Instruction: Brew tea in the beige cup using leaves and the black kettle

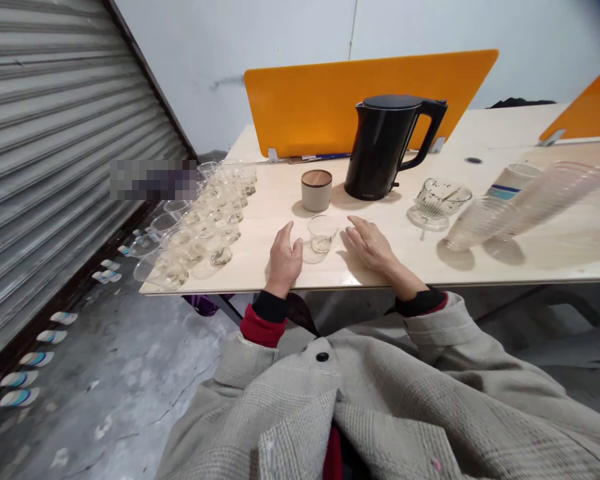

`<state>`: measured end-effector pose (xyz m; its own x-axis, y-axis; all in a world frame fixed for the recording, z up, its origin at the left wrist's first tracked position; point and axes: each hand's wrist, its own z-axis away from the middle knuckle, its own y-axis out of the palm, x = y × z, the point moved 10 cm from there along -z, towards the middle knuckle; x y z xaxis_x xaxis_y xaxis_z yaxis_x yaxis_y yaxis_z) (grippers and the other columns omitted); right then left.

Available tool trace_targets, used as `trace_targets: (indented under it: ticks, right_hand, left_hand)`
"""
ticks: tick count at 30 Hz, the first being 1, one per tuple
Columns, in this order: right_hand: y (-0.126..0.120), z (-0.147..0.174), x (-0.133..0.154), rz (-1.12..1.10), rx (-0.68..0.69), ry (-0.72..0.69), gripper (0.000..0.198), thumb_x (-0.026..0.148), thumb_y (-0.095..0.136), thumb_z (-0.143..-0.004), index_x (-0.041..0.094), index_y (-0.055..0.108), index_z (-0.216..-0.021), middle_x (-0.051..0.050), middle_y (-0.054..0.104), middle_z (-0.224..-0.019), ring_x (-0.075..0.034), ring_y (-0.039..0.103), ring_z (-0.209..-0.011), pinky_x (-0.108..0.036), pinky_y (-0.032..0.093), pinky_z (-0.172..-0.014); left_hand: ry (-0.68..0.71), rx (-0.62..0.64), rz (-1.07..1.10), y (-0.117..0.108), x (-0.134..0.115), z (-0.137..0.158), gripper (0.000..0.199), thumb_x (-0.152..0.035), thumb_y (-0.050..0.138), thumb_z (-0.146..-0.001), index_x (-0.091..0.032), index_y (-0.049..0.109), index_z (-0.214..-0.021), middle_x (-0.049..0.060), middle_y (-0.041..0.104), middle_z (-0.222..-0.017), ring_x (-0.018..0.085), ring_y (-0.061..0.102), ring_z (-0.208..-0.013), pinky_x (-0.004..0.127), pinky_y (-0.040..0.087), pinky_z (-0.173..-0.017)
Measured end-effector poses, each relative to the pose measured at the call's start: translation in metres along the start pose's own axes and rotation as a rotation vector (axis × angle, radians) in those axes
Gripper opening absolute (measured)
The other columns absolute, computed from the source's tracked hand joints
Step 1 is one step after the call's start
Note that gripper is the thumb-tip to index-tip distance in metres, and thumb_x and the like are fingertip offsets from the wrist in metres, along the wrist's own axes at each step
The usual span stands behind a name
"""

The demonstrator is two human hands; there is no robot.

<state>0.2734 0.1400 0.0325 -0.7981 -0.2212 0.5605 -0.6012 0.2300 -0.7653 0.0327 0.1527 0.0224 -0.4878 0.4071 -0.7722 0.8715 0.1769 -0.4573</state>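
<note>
A clear plastic cup (322, 239) stands upright on the pale table, with a little light liquid and some bits in its bottom. My left hand (285, 259) rests on edge just left of the cup, fingers stretched out and holding nothing. To the cup's right lies my right hand (370, 245), its fingers extended and likewise bare. Neither hand appears to touch the cup. Behind it sits a small beige canister (317, 193) with a brown wooden-looking lid. A black electric kettle (383, 150) stands farther back on the right, lid closed.
Many similar filled cups (205, 227) crowd the table's left end. On the right are a glass strainer-like vessel (440, 200) with dark leaf bits and leaning stacks of clear cups (545, 197). An orange divider (300, 110) rises behind the kettle. Paper cups (19, 398) lie along the shutter.
</note>
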Motion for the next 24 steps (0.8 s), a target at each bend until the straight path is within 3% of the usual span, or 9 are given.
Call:
trace_targets:
  ticks: [2, 5, 11, 17, 21, 24]
  right_hand:
    - [0.009, 0.003, 0.001, 0.192, 0.062, -0.061, 0.06, 0.04, 0.034, -0.111, 0.007, 0.056, -0.156, -0.024, 0.056, -0.16, -0.037, 0.052, -0.149, -0.057, 0.04, -0.125]
    - [0.021, 0.007, 0.005, 0.318, 0.115, -0.111, 0.06, 0.037, 0.031, -0.112, 0.003, 0.054, -0.156, -0.026, 0.054, -0.162, -0.037, 0.049, -0.152, -0.056, 0.04, -0.125]
    - [0.027, 0.008, 0.006, 0.38, 0.131, -0.125, 0.061, 0.038, 0.027, -0.112, 0.005, 0.054, -0.156, -0.024, 0.053, -0.164, -0.036, 0.047, -0.153, -0.056, 0.038, -0.125]
    - [0.023, 0.007, 0.0, 0.402, 0.085, -0.075, 0.064, 0.04, 0.028, -0.112, 0.004, 0.05, -0.159, -0.025, 0.048, -0.167, -0.039, 0.044, -0.156, -0.06, 0.037, -0.125]
    - [0.026, 0.008, 0.001, 0.463, 0.102, -0.078, 0.061, 0.041, 0.031, -0.111, 0.005, 0.054, -0.154, -0.026, 0.047, -0.167, -0.041, 0.042, -0.155, -0.062, 0.036, -0.124]
    - [0.031, 0.009, 0.0, 0.487, 0.15, -0.102, 0.059, 0.043, 0.03, -0.111, 0.007, 0.057, -0.148, -0.026, 0.049, -0.165, -0.041, 0.044, -0.153, -0.062, 0.037, -0.122]
  left_hand:
    - [0.047, 0.058, -0.187, 0.0, -0.007, -0.002, 0.059, -0.017, 0.053, -0.099, -0.013, 0.051, -0.158, 0.019, 0.053, -0.166, 0.031, 0.045, -0.159, 0.053, 0.035, -0.134]
    - [0.066, 0.254, -0.347, 0.015, -0.013, 0.0, 0.056, -0.016, 0.046, -0.102, -0.011, 0.053, -0.158, 0.017, 0.052, -0.168, 0.031, 0.04, -0.162, 0.054, 0.029, -0.136]
    - [0.05, 0.455, -0.471, 0.029, -0.017, 0.008, 0.051, -0.026, 0.043, -0.108, -0.023, 0.055, -0.158, 0.008, 0.053, -0.168, 0.026, 0.04, -0.163, 0.059, 0.022, -0.136]
    - [0.01, 0.413, -0.549, 0.022, -0.018, 0.008, 0.056, -0.027, 0.039, -0.11, -0.018, 0.046, -0.165, 0.011, 0.045, -0.173, 0.026, 0.036, -0.165, 0.054, 0.025, -0.137]
    - [-0.017, 0.339, -0.694, 0.018, -0.019, 0.009, 0.058, -0.033, 0.039, -0.111, -0.012, 0.044, -0.165, 0.016, 0.037, -0.177, 0.035, 0.024, -0.169, 0.059, 0.02, -0.137]
    - [-0.027, 0.356, -0.702, 0.024, -0.017, 0.011, 0.058, -0.037, 0.04, -0.112, -0.01, 0.047, -0.163, 0.019, 0.037, -0.177, 0.04, 0.023, -0.168, 0.063, 0.02, -0.136]
